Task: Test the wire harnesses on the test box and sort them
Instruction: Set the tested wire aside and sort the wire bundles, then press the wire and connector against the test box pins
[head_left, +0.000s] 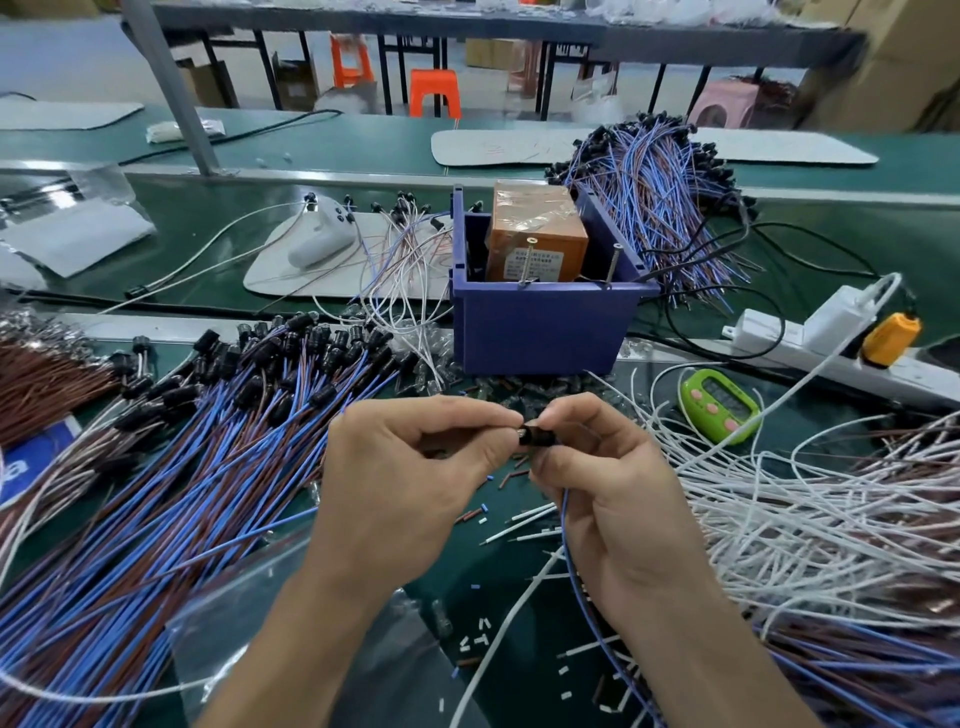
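Two forearms reach in from the bottom edge. The left hand (410, 467) and right hand (613, 499) meet just above the green bench (483, 561). Both hold one wire harness (540, 435). The left fingers (467, 411) pinch the end of its black connector, the right fingers (576, 411) are clamped round the connector body, and its blue wire hangs down past the right palm.

A heap of blue-and-brown harnesses (171, 493) spreads to the left, and a tangle of white wires (831, 519) lies to the right. Just beyond the hands a green timer (721, 405) lies near a blue bin (540, 327), which holds an orange box (535, 234). A white power strip (810, 345) lies to the bin's right. Behind the bin sits another harness pile (660, 197), and to its left a white controller (322, 236).
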